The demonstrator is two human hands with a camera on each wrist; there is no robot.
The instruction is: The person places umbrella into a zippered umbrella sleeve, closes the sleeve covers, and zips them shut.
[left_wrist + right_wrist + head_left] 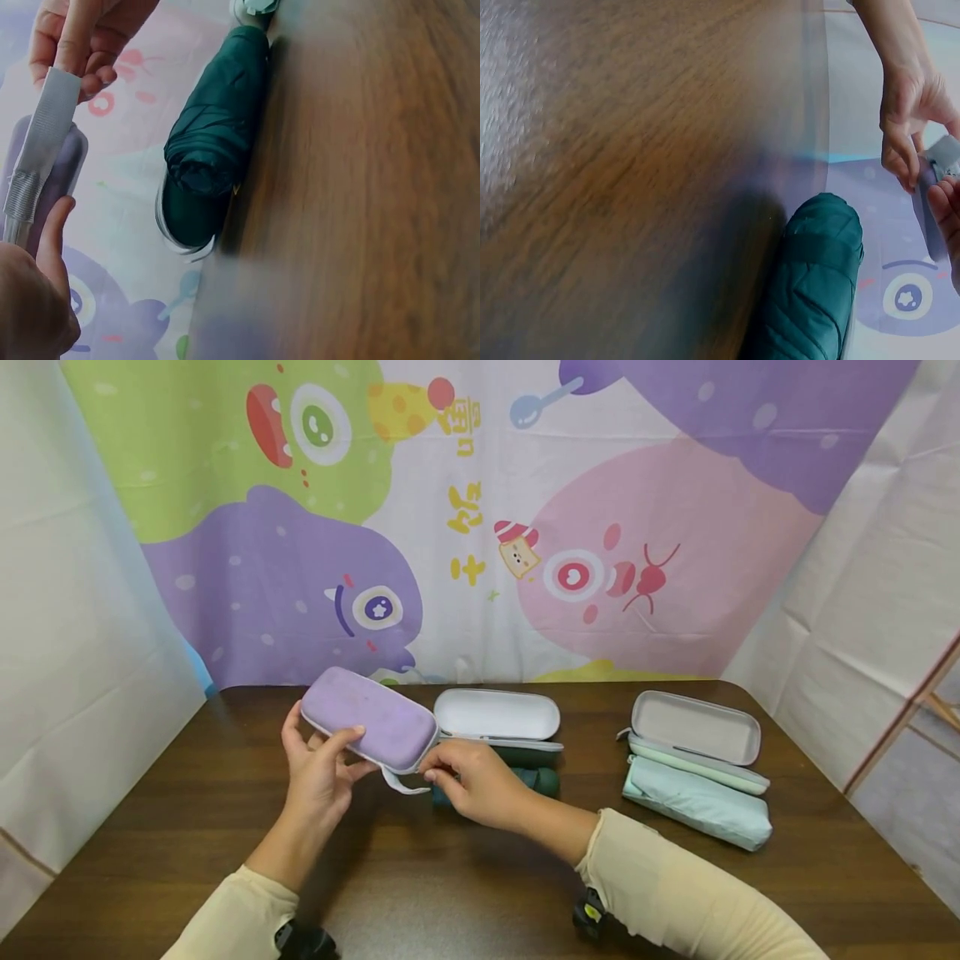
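The left hand (318,768) holds the purple case (367,714) above the bench (420,893), fingers curled round it; the right hand (483,781), fingers bent together, pinches its corner beside the pale strap (401,782). Right of the purple case are a green umbrella (810,277) and an open case (497,714).

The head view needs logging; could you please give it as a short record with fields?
left hand: holds the purple case
right hand: pinches that case's corner beside its strap, exact part hidden
middle: open dark green case behind a dark green bundle
right side: open mint case behind a mint bundle
surface: brown table
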